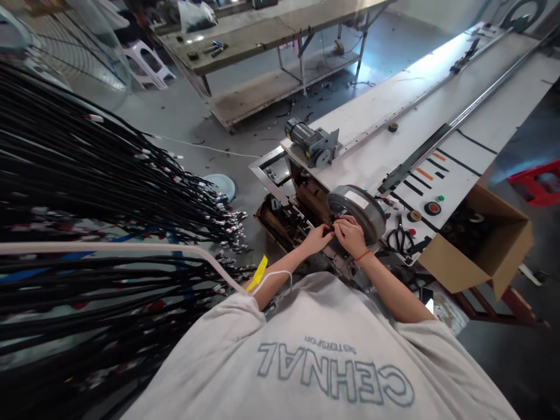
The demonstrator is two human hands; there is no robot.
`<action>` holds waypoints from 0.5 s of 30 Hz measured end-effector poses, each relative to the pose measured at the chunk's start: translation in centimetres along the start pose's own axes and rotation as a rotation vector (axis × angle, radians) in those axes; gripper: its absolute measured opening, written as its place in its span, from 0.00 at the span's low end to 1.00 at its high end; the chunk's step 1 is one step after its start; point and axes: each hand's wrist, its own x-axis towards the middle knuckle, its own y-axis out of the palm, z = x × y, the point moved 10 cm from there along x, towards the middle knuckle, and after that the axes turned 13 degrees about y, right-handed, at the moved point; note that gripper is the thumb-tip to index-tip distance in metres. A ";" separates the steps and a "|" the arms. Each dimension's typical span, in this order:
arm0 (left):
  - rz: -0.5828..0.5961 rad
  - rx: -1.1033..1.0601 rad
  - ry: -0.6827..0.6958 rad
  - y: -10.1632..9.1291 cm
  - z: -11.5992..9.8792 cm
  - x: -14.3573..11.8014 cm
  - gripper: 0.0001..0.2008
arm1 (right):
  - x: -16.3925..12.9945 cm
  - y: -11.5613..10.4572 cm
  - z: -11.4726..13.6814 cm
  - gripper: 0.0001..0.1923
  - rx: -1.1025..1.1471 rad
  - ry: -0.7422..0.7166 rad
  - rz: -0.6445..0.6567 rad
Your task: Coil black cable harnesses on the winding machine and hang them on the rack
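My left hand (318, 239) and my right hand (349, 234) meet in front of a round grey machine part (370, 213) at the near end of a long white bench. The fingers of both hands are pinched together around something small and dark, too small to make out. A red cord circles my right wrist. Just right of the round part lie black-handled scissors (399, 238) and a roll of tape (414, 216). A motor (306, 139) is mounted on the bench's left corner.
Bundles of black cables (109, 169) with white connectors hang along the left. An open cardboard box (503, 251) stands right of the bench (363, 131), and a red stool (538, 182) beyond it. A metal rail (481, 99) runs along the bench. Another table (280, 35) stands behind.
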 end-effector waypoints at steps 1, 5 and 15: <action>-0.022 0.029 0.041 -0.2 -0.5 -0.3 0.07 | 0.4 0.5 -0.4 0.16 -0.022 0.031 0.005; -0.035 0.106 0.100 -0.2 -1.5 -1.6 0.07 | 1.7 2.2 -0.4 0.22 -0.155 0.126 0.062; 0.077 0.406 0.273 4.3 -5.5 5.9 0.09 | -6.4 -14.0 1.0 0.11 0.256 0.070 -0.335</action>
